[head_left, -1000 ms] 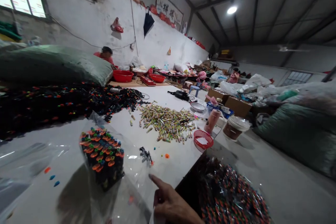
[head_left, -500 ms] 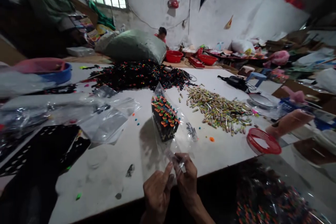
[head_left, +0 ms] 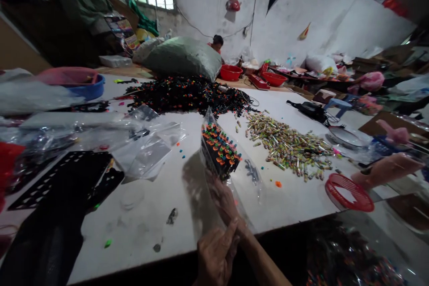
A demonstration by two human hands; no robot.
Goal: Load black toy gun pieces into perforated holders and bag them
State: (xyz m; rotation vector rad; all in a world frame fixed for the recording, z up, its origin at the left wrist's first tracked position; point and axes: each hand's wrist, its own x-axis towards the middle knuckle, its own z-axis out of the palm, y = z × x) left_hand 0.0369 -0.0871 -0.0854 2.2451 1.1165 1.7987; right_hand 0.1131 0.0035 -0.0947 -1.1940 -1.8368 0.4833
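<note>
A clear plastic bag lies on the white table in front of me. Inside it is a tight bundle of black plastic pieces with orange, green and blue tips; their exact kind is unclear. My right hand reaches into the bag, fingers stretched out and pointing at the near end of the bundle. Its fingertips meet the bundle's lower end and are partly hidden. My left hand is closed at the table's front edge, beside my right wrist, pinching the bag's mouth.
Beyond the bag lies a heap of black pieces. Small yellowish capsule-like pieces spread to the right, near a red basket. Flat clear bags and a black perforated sheet are on the left. Behind a green sack is a person.
My right hand has gone from pinching the bag's mouth to reaching forward inside the bag, up to the bundle. My left hand stays near the mouth, slightly lower. The view has shifted a little left.
</note>
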